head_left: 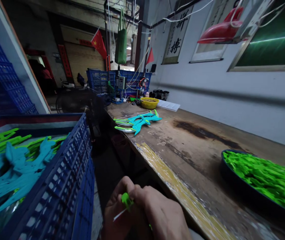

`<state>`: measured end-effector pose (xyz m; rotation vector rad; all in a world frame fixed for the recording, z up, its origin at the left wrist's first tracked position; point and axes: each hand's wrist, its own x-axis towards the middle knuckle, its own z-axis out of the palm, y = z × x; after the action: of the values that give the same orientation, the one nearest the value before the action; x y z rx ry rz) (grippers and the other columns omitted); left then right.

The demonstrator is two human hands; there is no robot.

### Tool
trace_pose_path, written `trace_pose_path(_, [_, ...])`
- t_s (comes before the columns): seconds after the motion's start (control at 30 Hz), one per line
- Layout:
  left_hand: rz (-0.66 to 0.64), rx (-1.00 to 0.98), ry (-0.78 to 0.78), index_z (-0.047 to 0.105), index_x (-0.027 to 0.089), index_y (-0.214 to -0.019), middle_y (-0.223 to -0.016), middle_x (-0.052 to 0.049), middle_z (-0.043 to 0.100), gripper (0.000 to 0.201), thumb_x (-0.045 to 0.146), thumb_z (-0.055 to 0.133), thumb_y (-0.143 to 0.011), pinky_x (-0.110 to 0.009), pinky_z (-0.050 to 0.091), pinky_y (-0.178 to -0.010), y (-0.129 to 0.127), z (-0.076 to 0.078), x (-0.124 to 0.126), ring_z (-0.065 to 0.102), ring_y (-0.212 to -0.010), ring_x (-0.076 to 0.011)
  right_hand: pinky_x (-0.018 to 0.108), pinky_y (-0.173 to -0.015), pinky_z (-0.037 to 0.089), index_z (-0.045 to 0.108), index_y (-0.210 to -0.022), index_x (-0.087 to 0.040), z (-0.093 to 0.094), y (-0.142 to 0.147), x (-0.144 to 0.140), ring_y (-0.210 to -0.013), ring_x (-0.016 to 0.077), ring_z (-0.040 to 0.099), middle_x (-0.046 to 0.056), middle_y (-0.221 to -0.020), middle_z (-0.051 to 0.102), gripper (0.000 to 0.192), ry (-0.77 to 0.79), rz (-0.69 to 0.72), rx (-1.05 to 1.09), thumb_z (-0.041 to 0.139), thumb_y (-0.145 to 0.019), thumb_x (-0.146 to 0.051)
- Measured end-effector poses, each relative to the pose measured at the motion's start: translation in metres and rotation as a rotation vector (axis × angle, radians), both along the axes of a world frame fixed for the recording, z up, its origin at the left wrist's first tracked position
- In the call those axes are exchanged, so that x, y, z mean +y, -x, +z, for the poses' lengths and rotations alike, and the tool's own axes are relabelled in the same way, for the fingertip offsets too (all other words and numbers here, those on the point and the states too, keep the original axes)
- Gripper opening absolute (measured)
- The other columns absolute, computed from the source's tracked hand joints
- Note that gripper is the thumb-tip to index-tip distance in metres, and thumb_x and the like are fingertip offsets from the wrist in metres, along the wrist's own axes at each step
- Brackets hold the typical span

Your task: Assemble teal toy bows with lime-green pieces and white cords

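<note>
Beside the near edge of the bench (pixel 162 133), one small green piece (pixel 126 201) is pinched between the closed fingers of the left hand (pixel 113 210) and the right hand (pixel 162 211), its visible long axis slanting down rightward and one thin pale strip (pixel 119 215) pointing down-left from it. Outward lie one stack of turquoise-and-green pieces (pixel 140 124), its count unclear, one dark tub (pixel 229 180) of countless green parts (pixel 265 176), one blue crate (pixel 76 156) of turquoise pieces (pixel 19 155), and one yellow bowl (pixel 149 105).
</note>
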<state>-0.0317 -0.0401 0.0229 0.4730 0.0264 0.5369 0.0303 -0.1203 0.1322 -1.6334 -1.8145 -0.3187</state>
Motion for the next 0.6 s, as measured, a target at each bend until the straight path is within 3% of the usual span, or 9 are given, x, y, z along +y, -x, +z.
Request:
trace_pose_path(0.1, [0.028, -0.029, 0.025, 0.06, 0.024, -0.081, -0.071, 0.001, 0.055, 0.036, 0.053, 0.08, -0.074, -0.027, 0.041, -0.061, -0.002, 0.005, 0.004, 0.05, -0.064, -0.0147, 0.022, -0.048, 0.043, 0.054, -0.118, -0.016, -0.006, -0.005, 0.002, -0.06, 0.0147, 0.062, 0.001, -0.07, 0.06, 0.02, -0.013, -0.01, -0.09, 0.042, -0.102, -0.017])
trace_pose_path(0.2, [0.029, -0.038, 0.023, 0.066, 0.026, -0.089, -0.078, 0.002, 0.06, 0.017, 0.037, 0.078, -0.083, -0.023, 0.042, -0.064, -0.001, 0.01, 0.005, 0.055, -0.068, -0.0126, 0.023, -0.048, 0.041, 0.054, -0.11, -0.016, -0.019, -0.011, 0.004, -0.058, 0.0155, 0.059, 0.001, -0.068, 0.056, 0.016, -0.089, -0.05, -0.197, 0.043, -0.099, -0.013])
trace_pose_path(0.27, [0.038, 0.007, 0.019, 0.068, 0.029, -0.098, -0.081, 0.002, 0.062, 0.02, 0.032, 0.079, -0.083, -0.02, 0.043, -0.067, 0.002, 0.013, 0.003, 0.055, -0.07, -0.0105, 0.027, -0.049, 0.039, 0.054, -0.11, -0.014, -0.028, -0.014, 0.006, -0.057, 0.0174, 0.057, 0.002, -0.068, 0.057, 0.017, -0.172, -0.129, -0.296, 0.04, -0.099, -0.013])
trace_pose_path(0.37, [0.057, 0.113, -0.023, 0.066, 0.028, -0.109, -0.081, 0.002, 0.061, 0.027, 0.039, 0.076, -0.086, -0.017, 0.042, -0.066, 0.006, 0.018, -0.002, 0.053, -0.068, -0.0088, 0.031, -0.048, 0.034, 0.054, -0.108, -0.014, -0.035, -0.02, 0.009, -0.055, 0.0187, 0.052, 0.002, -0.067, 0.056, 0.022, -0.202, -0.207, -0.386, 0.033, -0.101, -0.014])
trace_pose_path(0.47, [0.116, 0.208, -0.147, 0.064, 0.027, -0.106, -0.082, 0.002, 0.059, 0.023, 0.044, 0.069, -0.091, -0.016, 0.041, -0.065, 0.007, 0.022, -0.006, 0.051, -0.069, -0.0094, 0.03, -0.045, 0.027, 0.051, -0.095, -0.019, -0.033, -0.026, 0.011, -0.053, 0.0162, 0.045, 0.0, -0.066, 0.05, 0.022, -0.201, -0.234, -0.362, 0.031, -0.102, -0.014])
trace_pose_path(0.6, [0.176, 0.289, -0.251, 0.063, 0.026, -0.101, -0.085, 0.002, 0.059, 0.033, 0.054, 0.072, -0.085, -0.018, 0.045, -0.073, 0.003, 0.03, -0.007, 0.052, -0.08, -0.0134, 0.027, -0.048, 0.029, 0.045, -0.085, -0.022, -0.028, -0.031, 0.012, -0.057, 0.0141, 0.048, -0.001, -0.069, 0.048, 0.019, -0.226, -0.235, -0.241, 0.036, -0.101, -0.014])
